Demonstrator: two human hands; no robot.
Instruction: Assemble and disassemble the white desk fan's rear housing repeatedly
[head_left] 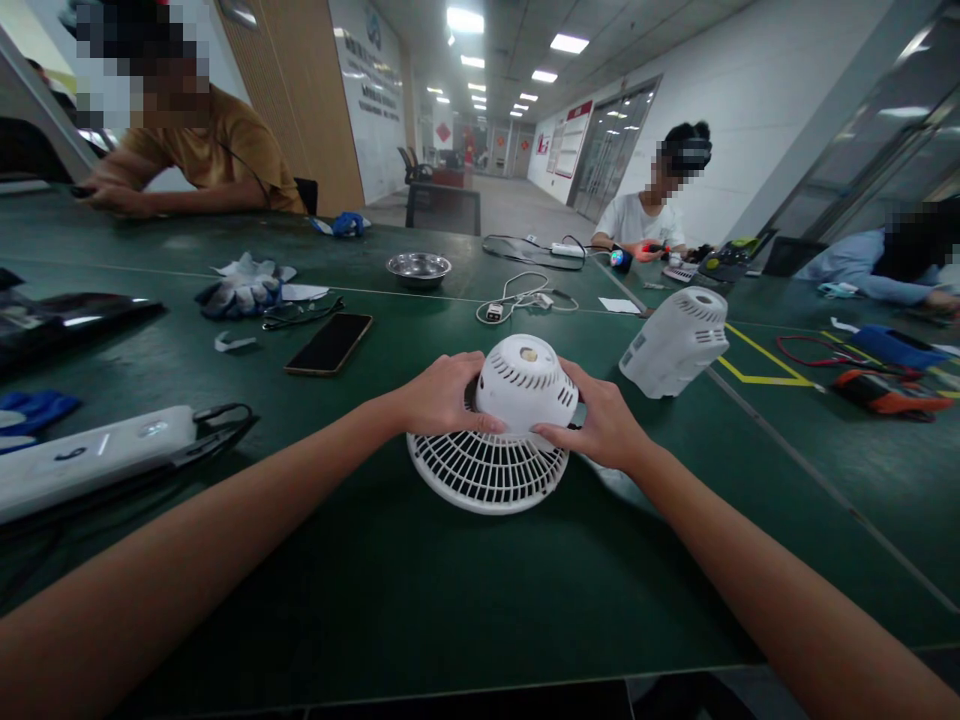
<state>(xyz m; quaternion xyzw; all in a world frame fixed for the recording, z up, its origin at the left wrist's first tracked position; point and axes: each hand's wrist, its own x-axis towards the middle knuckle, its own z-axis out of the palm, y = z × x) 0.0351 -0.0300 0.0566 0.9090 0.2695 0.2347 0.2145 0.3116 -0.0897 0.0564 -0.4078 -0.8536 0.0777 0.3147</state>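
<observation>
A white fan motor housing (525, 385), dome-shaped with vent slots, sits above a round white fan grille (491, 478) on the green table. My left hand (454, 392) closes on the housing's left side, its thumb along the lower front. On the opposite side my right hand (600, 415) grips it too, thumb pointing inward. Whether the housing is fixed to the grille cannot be seen. To the right stands a separate white slotted plastic casing (671, 340). Something pale and thin lies partly hidden under my right wrist.
A phone (330, 345), a metal bowl (418, 268), gloves (244, 285) and a white cable (517, 300) lie around the table (480, 620). At left is a white power strip (112, 465); at right, an orange-and-black multimeter (889, 393). Several people sit around the table.
</observation>
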